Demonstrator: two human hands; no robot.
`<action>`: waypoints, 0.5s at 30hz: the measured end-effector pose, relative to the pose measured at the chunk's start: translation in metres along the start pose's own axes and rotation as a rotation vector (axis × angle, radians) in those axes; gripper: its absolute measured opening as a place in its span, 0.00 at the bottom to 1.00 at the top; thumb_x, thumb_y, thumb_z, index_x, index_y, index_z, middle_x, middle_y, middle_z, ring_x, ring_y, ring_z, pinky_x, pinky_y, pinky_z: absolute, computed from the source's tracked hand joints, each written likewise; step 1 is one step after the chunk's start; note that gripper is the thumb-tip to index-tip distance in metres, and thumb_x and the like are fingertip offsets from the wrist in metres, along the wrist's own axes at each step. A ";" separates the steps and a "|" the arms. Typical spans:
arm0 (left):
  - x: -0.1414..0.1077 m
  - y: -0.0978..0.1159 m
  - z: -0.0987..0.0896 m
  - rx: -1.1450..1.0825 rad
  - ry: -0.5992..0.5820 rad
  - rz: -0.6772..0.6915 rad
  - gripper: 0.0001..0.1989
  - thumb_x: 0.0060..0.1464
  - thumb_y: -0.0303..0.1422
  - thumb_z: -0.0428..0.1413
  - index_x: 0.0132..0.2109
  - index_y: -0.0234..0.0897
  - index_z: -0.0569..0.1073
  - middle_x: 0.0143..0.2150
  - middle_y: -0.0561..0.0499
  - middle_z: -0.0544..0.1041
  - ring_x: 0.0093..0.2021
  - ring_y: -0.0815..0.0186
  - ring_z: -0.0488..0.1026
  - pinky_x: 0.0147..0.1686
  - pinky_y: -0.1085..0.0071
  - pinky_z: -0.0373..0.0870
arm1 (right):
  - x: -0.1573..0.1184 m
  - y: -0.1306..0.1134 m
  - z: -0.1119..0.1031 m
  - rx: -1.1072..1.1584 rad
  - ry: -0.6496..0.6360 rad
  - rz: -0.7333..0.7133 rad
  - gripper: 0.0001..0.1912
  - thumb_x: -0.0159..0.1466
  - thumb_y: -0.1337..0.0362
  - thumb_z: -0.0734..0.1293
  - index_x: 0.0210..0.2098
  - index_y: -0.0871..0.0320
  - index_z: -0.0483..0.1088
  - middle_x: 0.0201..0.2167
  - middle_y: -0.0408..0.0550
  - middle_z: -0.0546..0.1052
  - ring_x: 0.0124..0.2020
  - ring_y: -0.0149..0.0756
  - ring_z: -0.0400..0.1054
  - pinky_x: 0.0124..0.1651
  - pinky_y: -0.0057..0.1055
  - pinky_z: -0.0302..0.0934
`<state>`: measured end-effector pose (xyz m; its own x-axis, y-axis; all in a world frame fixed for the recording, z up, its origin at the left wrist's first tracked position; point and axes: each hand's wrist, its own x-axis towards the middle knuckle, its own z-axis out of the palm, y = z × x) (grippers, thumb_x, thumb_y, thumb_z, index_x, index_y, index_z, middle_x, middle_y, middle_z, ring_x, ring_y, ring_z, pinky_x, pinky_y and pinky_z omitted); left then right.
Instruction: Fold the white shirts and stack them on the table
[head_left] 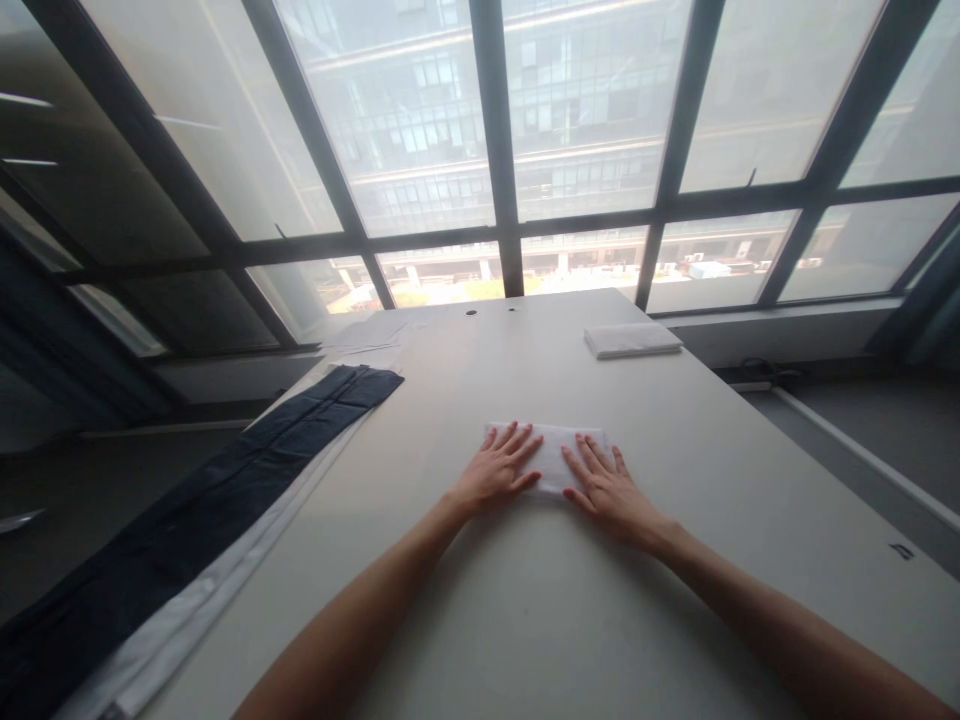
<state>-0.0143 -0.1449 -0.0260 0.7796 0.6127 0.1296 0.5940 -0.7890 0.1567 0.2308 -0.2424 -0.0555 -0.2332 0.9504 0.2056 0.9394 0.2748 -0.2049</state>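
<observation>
A folded white cloth point(553, 462) lies flat on the white table point(480, 620), in the middle of the view. My left hand point(501, 468) rests palm down on its left part, fingers spread. On the right part lies my right hand point(606, 490), also palm down with the fingers apart. Both hands press on top of the cloth and grip nothing. The palms and fingers hide the cloth's left and right sides, so I cannot tell what kind of garment or cloth it is.
Dark trousers point(247, 480) lie over white fabric point(225, 580) along the table's left edge. A folded white cloth bundle point(631, 340) sits at the far right. Thin white sheets point(367, 335) lie at the far left. Tall windows point(420, 120) stand behind the table.
</observation>
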 end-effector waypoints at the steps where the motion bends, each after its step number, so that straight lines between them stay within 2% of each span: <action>1: 0.000 0.000 0.000 0.020 -0.003 0.006 0.34 0.68 0.54 0.43 0.74 0.47 0.52 0.76 0.46 0.50 0.75 0.49 0.41 0.70 0.45 0.37 | 0.002 -0.002 -0.006 0.019 0.005 0.017 0.34 0.73 0.47 0.52 0.73 0.57 0.51 0.74 0.59 0.46 0.75 0.51 0.36 0.71 0.61 0.33; 4: 0.000 0.001 -0.001 0.058 -0.010 0.025 0.35 0.68 0.56 0.42 0.74 0.46 0.51 0.76 0.45 0.51 0.75 0.48 0.43 0.69 0.44 0.39 | 0.020 -0.013 -0.025 0.071 0.094 0.084 0.31 0.74 0.53 0.50 0.71 0.61 0.54 0.74 0.59 0.50 0.75 0.47 0.39 0.72 0.55 0.34; 7: 0.000 0.001 -0.001 0.066 -0.003 0.041 0.36 0.67 0.56 0.41 0.74 0.44 0.51 0.75 0.44 0.52 0.75 0.48 0.43 0.70 0.44 0.39 | 0.047 -0.031 -0.029 0.092 0.140 0.109 0.30 0.73 0.59 0.50 0.70 0.65 0.55 0.73 0.60 0.52 0.75 0.46 0.40 0.73 0.50 0.34; 11: 0.000 -0.001 0.003 0.053 0.031 0.000 0.37 0.68 0.55 0.41 0.74 0.38 0.51 0.75 0.42 0.51 0.75 0.52 0.43 0.71 0.49 0.39 | 0.070 -0.050 -0.012 0.082 0.055 0.111 0.31 0.73 0.58 0.51 0.70 0.69 0.54 0.73 0.63 0.53 0.74 0.49 0.42 0.72 0.49 0.35; 15: 0.002 -0.007 0.010 0.030 0.008 -0.049 0.36 0.70 0.50 0.40 0.74 0.32 0.50 0.75 0.40 0.49 0.75 0.57 0.43 0.71 0.56 0.40 | 0.067 -0.051 0.004 0.055 0.032 0.211 0.34 0.73 0.53 0.53 0.69 0.71 0.56 0.71 0.65 0.57 0.73 0.50 0.46 0.72 0.47 0.34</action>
<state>-0.0146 -0.1383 -0.0370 0.7477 0.6511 0.1301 0.6375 -0.7588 0.1336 0.1661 -0.1921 -0.0348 -0.0238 0.9830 0.1823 0.9512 0.0784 -0.2984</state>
